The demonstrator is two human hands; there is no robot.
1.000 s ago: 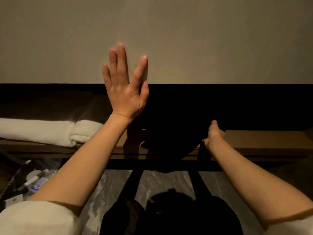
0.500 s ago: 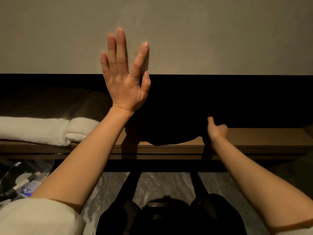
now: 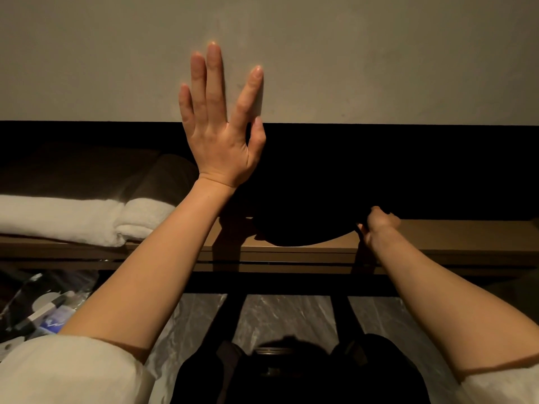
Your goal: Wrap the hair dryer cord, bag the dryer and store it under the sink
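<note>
1 head-worn camera looks forward and down, close under a shelf (image 3: 437,234).

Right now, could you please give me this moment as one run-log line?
left hand: open, flat on front panel | right hand: gripping black bag on shelf | towels: left on shelf

Black bag (image 3: 303,217), white towels (image 3: 73,217), grey marbled floor (image 3: 291,319), brown shelf (image 3: 466,237)
</note>
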